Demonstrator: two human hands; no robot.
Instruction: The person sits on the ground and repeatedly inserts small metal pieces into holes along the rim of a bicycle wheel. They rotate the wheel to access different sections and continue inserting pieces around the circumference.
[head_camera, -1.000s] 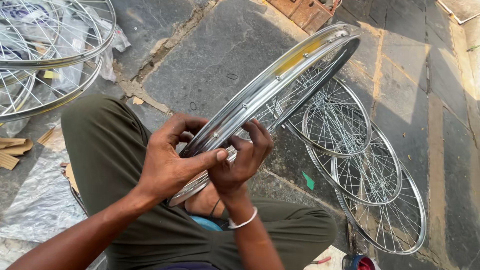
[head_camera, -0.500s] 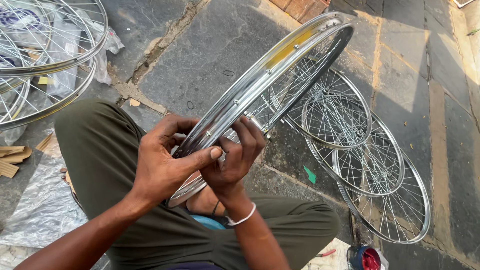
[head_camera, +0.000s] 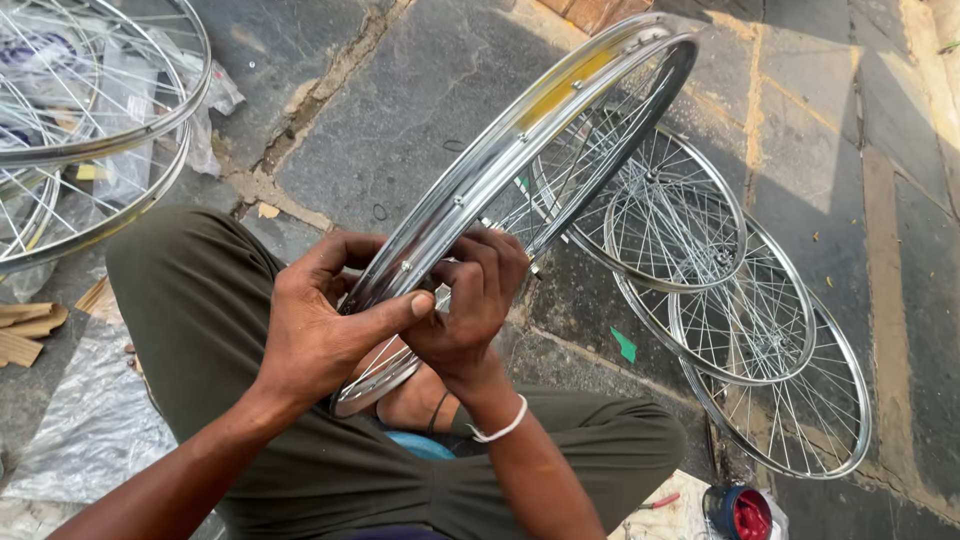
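Observation:
A shiny chrome bicycle wheel rim (head_camera: 520, 140) with thin spokes stands tilted on edge over my lap, running from my knees up to the top of the view. My left hand (head_camera: 320, 330) grips the rim's near part, thumb pressed along its outer face. My right hand (head_camera: 470, 300), with a white band on the wrist, is closed around the rim and spokes just beside the left thumb. My legs in olive trousers (head_camera: 200, 300) are folded beneath the rim.
Three finished spoked wheels (head_camera: 740, 310) lie overlapping on the stone paving to the right. More wheels (head_camera: 90, 130) are stacked at upper left over clear plastic sheeting (head_camera: 80, 430). Wood scraps (head_camera: 25, 330) lie at the left edge. A small blue pot with red contents (head_camera: 738, 512) stands at bottom right.
Both hands keep their hold on the rim. My right fingers have shifted slightly on the spokes and the rim's top has tilted a little to the right.

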